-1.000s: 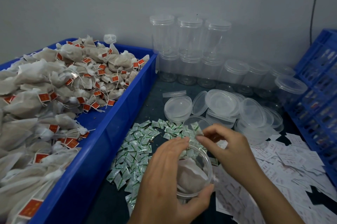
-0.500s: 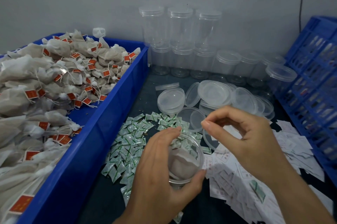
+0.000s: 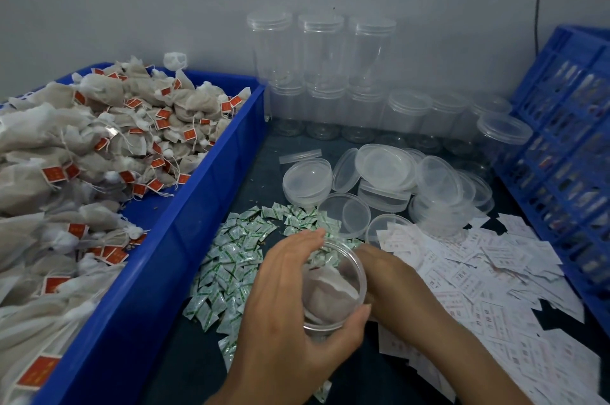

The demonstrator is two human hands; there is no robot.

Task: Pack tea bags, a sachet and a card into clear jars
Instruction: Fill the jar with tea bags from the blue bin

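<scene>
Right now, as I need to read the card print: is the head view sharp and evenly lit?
Head view: soft, even light, no hard shadows; white cards blurred, worst toward the right edge, print unreadable; jar in the left hand sharper.

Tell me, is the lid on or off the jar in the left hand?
Off. The jar gripped by the left hand shows a bare open rim, with tea bags visible inside.

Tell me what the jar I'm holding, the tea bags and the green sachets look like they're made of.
Jar: clear, glossy plastic, it seems; contents show through its wall. Tea bags: matte, wrinkled mesh or filter paper, hard to tell which, with strings and red tags. Sachets: shiny crinkled film, white printed green.
</scene>
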